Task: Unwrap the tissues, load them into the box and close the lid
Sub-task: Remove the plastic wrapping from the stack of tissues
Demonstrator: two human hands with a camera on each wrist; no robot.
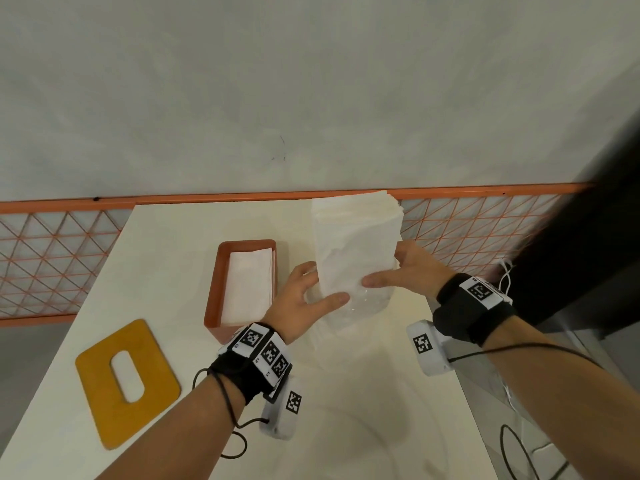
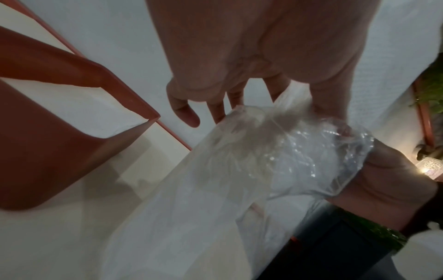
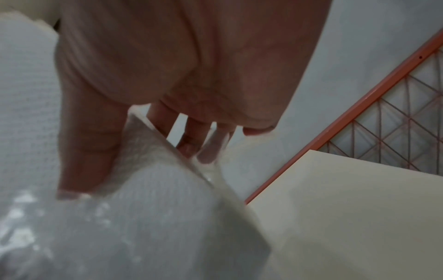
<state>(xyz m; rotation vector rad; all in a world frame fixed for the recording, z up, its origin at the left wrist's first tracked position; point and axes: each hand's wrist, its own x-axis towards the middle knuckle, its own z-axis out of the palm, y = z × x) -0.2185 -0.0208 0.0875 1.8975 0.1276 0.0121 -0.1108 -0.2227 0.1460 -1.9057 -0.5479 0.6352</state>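
A tall stack of white tissues (image 1: pixel 356 237) is held upright above the table. A clear plastic wrapper (image 1: pixel 360 306) still covers its lower end. My left hand (image 1: pixel 311 292) grips the wrapper (image 2: pixel 275 161), thumb in front and fingers behind. My right hand (image 1: pixel 394 271) grips the stack through the wrapper's upper edge, thumb (image 3: pixel 91 151) across the front of the tissues (image 3: pixel 155 217). Left of my hands stands the open orange-brown box (image 1: pixel 213 289), with white tissues (image 1: pixel 247 285) lying inside. Its yellow lid (image 1: pixel 100 375), with an oval slot, lies flat at the near left.
The cream table (image 1: pixel 173 230) ends at an orange mesh fence (image 1: pixel 52 258) along the back, with a grey wall beyond. The table's right edge runs close under my right wrist, where a dark surface (image 1: pixel 588 271) and cables lie.
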